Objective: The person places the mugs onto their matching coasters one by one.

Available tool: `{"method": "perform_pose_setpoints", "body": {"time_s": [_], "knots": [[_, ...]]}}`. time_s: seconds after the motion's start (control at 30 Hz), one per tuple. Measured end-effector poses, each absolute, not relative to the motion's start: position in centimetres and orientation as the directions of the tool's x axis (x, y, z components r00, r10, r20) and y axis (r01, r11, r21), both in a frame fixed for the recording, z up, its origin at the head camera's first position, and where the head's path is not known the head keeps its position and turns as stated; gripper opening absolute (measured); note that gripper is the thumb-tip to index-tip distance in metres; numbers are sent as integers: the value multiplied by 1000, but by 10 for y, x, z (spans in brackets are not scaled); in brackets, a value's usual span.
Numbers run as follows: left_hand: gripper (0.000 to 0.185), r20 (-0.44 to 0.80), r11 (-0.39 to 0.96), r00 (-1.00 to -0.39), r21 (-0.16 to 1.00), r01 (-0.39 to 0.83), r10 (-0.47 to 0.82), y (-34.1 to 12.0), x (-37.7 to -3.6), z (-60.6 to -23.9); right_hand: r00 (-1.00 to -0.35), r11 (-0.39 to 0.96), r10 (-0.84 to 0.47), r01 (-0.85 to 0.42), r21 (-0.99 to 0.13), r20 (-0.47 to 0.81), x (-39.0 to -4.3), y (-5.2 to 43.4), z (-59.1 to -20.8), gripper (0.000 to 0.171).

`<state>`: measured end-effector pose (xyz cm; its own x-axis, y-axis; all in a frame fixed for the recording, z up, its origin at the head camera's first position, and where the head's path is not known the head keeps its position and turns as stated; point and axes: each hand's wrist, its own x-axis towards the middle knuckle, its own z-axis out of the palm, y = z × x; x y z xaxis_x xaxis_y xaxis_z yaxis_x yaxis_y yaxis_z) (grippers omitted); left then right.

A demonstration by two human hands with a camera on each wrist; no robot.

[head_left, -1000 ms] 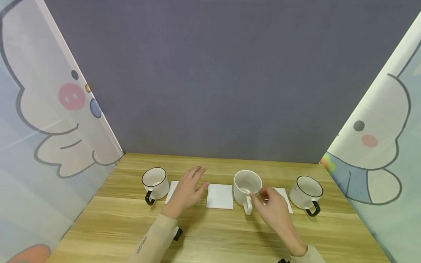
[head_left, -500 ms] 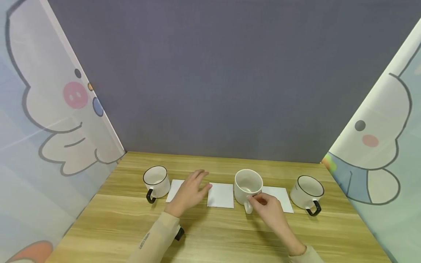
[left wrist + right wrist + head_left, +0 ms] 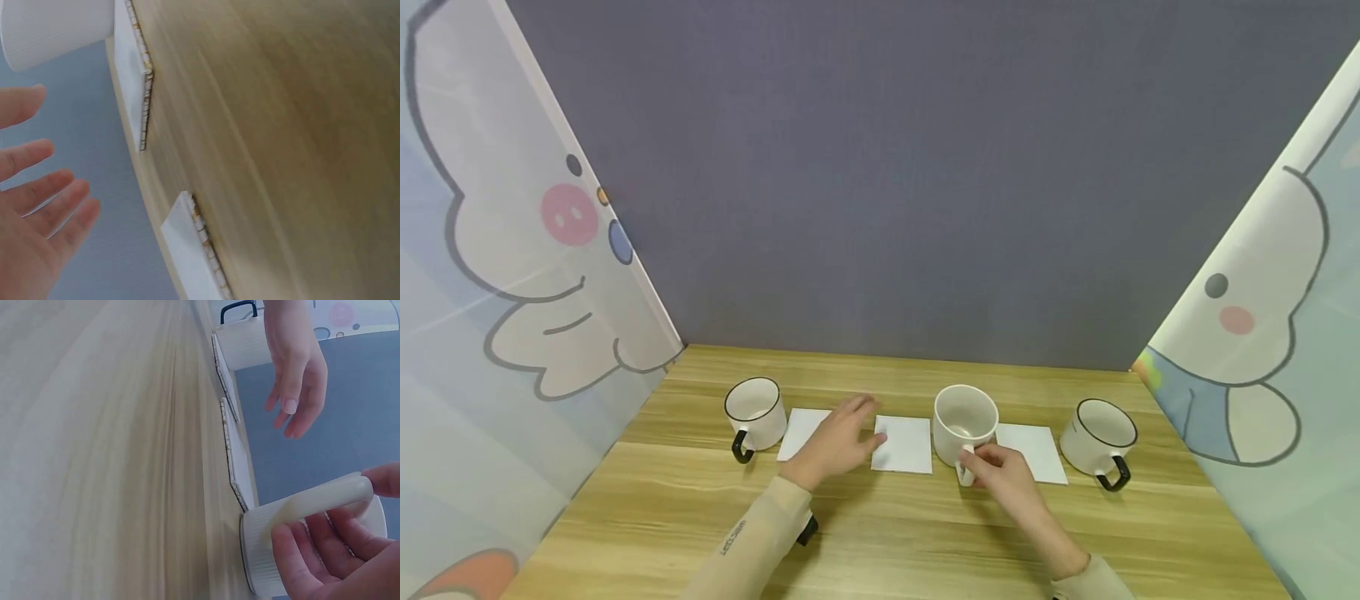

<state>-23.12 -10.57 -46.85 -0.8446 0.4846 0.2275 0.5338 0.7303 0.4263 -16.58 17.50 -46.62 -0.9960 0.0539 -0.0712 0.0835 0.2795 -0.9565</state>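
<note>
Since a second earlier the right hand (image 3: 1003,475) had slid in from the cup's side and closed thumb and fingers on the handle of the plain white mug (image 3: 964,423), which stood on the table (image 3: 880,533) between the middle coaster (image 3: 902,445) and right coaster (image 3: 1033,452). Going left to right: at nine o'clock the left black-rimmed mug (image 3: 755,414) stood idle, then the left hand (image 3: 838,442) hovered with fingers straight and slightly apart over the left coaster (image 3: 801,433), and at three o'clock sat the right black-rimmed mug (image 3: 1097,435). The pinch looked shallow, so the mug could have swung or tipped on lifting, and the hovering left hand might have nudged a coaster askew.

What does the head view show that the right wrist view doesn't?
Only the head view shows the black-handled mug at far right and the white square beside it. Only the right wrist view shows the right hand's fingers curled round the white mug's handle. Both show the white mug, the left hand and the wooden table.
</note>
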Motion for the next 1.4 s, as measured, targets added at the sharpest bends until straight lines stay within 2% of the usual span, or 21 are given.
{"method": "perform_pose_setpoints", "body": {"time_s": [0.33, 0.57, 1.03, 1.4], "knots": [[45, 144, 742, -843, 415, 526, 518, -103, -233, -476, -989, 84, -97, 105, -991, -113, -167, 179, -471, 32], [45, 63, 779, -846, 359, 514, 529, -106, -234, -478, -965, 40, -234, 114, -993, -120, -170, 184, -472, 36], [34, -11, 756, -802, 340, 559, 598, -107, -243, -481, -955, 29, -264, 130, -991, -133, -172, 187, -477, 34], [33, -65, 781, -818, 351, 517, 571, -105, -244, -480, -948, -6, -293, 134, -991, -127, -172, 188, -476, 33]]}}
